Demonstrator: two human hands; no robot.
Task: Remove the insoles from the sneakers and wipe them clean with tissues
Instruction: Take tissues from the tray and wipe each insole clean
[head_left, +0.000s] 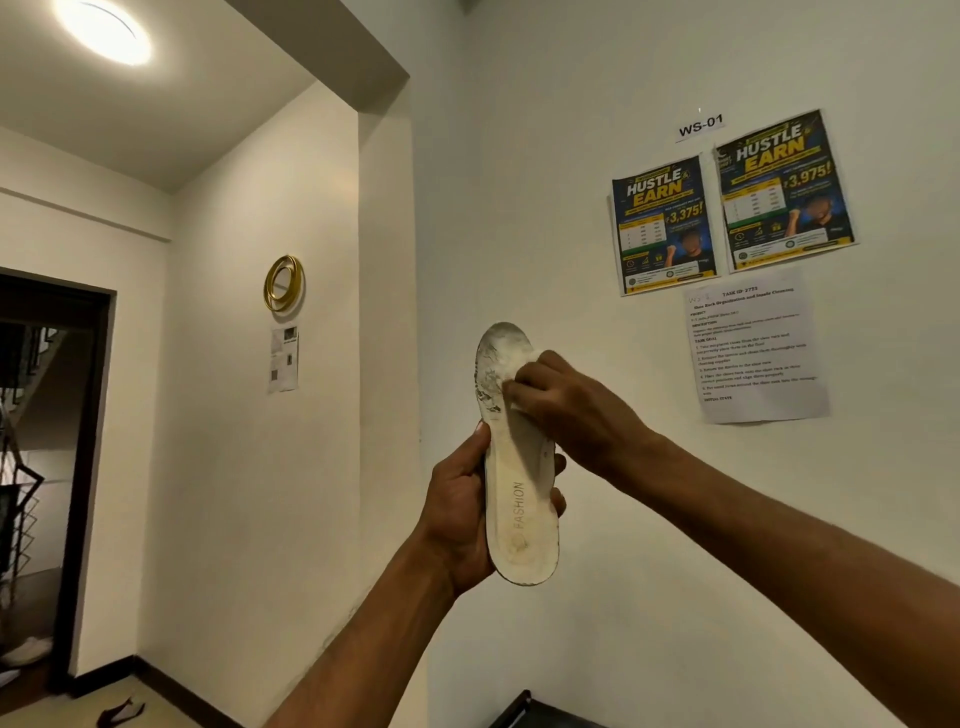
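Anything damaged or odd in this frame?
The insole is worn: dark, flaky scuffing over its toe end, a yellowish stain at the heel. The left hand holds it upright while the right hand presses a tissue on the scuffed part. The two posters hang crooked, though the lens may exaggerate that.

On my feed the off-white foam insole (519, 499) carries grey FASHION lettering along its middle and dark grey mottled smudges toward its 12 o'clock tip, where the crumpled white tissue (511, 364) looks paler than the insole. At 2 o'clock from it I see two glossy dark-blue paper posters (662, 228) with yellow and white lettering and green bands, and a white paper sheet (756, 353) of black print. At 10 o'clock a round gold metal ring (283, 283) stands out on the cream painted wall (519, 156).
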